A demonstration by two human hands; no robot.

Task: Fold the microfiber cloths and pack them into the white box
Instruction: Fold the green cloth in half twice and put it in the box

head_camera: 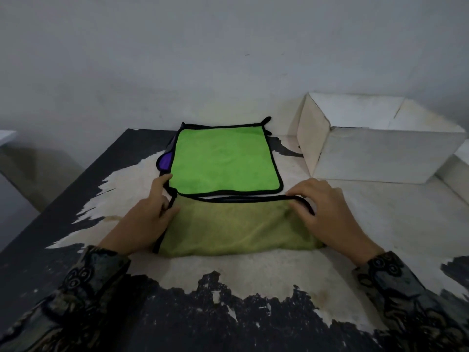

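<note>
A yellow-green microfiber cloth (236, 224) with black trim lies folded in half on the table just in front of me. My left hand (149, 212) pinches its far left corner, and my right hand (322, 207) pinches the far right corner at the black edge. Behind it lies a flat stack of cloths: a bright green cloth (223, 161) on top, with a purple cloth (166, 161) peeking out at its left. The white box (375, 153) stands open at the back right, its inside hidden from this angle.
The table (253, 273) has a worn white patch with black paint around it. Its left edge runs diagonally at the left. A grey wall rises right behind the cloth stack and the box.
</note>
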